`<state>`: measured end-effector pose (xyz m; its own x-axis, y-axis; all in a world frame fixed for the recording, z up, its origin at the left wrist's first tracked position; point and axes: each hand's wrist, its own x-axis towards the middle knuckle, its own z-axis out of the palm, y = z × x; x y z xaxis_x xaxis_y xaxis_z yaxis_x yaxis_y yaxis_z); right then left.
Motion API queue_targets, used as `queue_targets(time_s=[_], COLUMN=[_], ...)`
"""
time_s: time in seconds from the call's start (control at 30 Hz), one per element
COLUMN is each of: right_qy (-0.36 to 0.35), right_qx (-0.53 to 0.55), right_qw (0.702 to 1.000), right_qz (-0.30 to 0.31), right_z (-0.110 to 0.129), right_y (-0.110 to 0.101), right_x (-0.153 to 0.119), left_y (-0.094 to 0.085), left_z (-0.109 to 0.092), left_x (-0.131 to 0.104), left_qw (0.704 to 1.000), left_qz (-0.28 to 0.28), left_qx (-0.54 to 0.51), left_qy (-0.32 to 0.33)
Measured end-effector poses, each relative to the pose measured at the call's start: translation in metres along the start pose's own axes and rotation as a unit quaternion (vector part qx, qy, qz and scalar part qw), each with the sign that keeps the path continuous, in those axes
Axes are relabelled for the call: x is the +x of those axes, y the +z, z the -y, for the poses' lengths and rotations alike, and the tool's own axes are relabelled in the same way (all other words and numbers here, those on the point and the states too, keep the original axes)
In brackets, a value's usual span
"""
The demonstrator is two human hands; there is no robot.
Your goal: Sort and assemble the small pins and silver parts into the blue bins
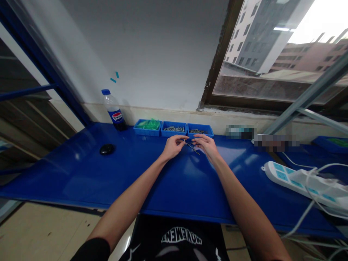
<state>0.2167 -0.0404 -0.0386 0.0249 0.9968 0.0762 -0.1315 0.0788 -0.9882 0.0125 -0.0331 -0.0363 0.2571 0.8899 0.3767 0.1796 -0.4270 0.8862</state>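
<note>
My left hand [173, 146] is closed in a pinch, with a small, thin, light-coloured piece showing at its fingertips. Close on the other side, my right hand [207, 145] has its fingers bent together by a thin metal rod. Several thin rods [194, 148] cross between and just below the two hands, some perhaps lying on the table; their exact kind is too small to tell. Just behind the hands stands a blue bin of thin brassy pieces [199, 131]. Left of it, another blue bin holds small grey metal pieces [174, 129].
A third blue bin [146, 133] contains green plastic bags. To the left are a cola bottle [115, 113] and a black rounded object [107, 149] on the blue table [122, 174]. A white power strip [296, 181] with cables lies at right, near a metal frame bar [304, 94].
</note>
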Motion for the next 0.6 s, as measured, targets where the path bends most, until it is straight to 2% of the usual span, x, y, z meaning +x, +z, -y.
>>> queue_targets(time_s=[0.13, 0.27, 0.4, 0.6], right_qy=[-0.006, -0.007, 0.012, 0.038], right_qx=[-0.026, -0.072, -0.038, 0.036], right_qw=[1.0, 0.995, 0.993, 0.995], right_qz=[0.013, 0.066, 0.112, 0.09], right_z=[0.001, 0.006, 0.008, 0.004], right_y=[0.0, 0.004, 0.009, 0.008], right_x=[-0.001, -0.006, -0.011, -0.01], left_y=[-0.001, -0.002, -0.001, 0.004], left_z=[0.0, 0.002, 0.002, 0.001], left_x=[0.001, 0.002, 0.001, -0.001], left_qw=[0.998, 0.993, 0.988, 0.986], left_qz=[-0.02, -0.053, -0.063, -0.045], left_qx=[-0.055, -0.09, -0.124, -0.146], left_qy=[-0.032, -0.052, -0.067, -0.073])
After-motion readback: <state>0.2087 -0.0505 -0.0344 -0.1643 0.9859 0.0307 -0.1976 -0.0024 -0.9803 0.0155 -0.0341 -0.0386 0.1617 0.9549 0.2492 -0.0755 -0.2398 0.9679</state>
